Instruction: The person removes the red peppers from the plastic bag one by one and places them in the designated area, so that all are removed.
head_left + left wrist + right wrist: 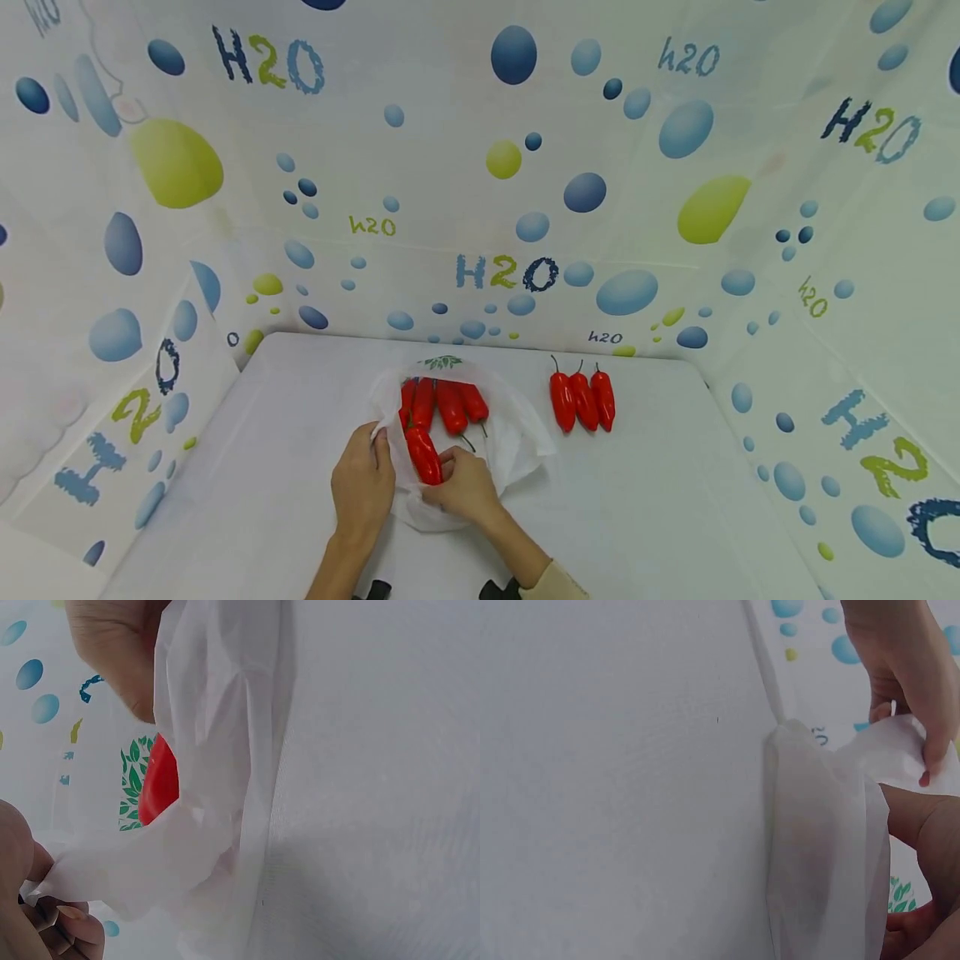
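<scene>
A white plastic bag (525, 442) with a green leaf print lies on the table, its mouth facing me. Several glossy red chili peppers (451, 407) rest inside it. My left hand (363, 479) pinches the left edge of the bag's mouth between thumb and fingers, and the left wrist view shows the film (112, 874) drawn taut from that grip. At the opening, my right hand (467, 487) holds the lower end of one red chili pepper (423, 455). The right wrist view has the bag's side hiding part of the right hand (937, 862) and the pepper.
Three more red peppers (582, 400) lie side by side to the right of the bag, stems pointing away. The white table (675, 500) ends at a back wall (420, 167) covered in a printed sheet of drops and letters.
</scene>
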The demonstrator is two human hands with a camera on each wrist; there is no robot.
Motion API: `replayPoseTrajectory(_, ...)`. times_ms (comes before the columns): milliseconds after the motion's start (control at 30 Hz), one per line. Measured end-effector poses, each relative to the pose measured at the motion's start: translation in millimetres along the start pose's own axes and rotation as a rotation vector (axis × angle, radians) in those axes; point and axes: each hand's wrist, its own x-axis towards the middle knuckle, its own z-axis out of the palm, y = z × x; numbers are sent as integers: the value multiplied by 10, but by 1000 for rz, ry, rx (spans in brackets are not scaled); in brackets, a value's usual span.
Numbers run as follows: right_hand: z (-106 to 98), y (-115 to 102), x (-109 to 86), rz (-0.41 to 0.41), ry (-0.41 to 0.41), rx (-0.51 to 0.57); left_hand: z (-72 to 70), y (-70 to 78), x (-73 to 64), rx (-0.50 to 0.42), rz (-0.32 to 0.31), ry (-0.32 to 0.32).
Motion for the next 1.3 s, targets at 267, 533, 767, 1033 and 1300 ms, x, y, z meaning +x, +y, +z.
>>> replayPoseTrajectory(267, -90, 6, 40, -1, -17, 94, -6, -4, -1, -5, 4, 7)
replayPoseTrajectory(533, -205, -48, 18, 24, -11, 324, -6, 3, -13, -9, 5, 4)
replayPoseTrajectory(767, -287, -58, -4, 37, 14, 333, -10, 17, -6, -3, 13, 14)
replayPoseTrajectory(1033, -366, -38, -16, 16, 17, 309, -12, 35, -4, -11, 11, 19)
replayPoseTrajectory(1300, -515, -102, -37, 3, 42, 347, 10, 22, -5, -11, 18, 29)
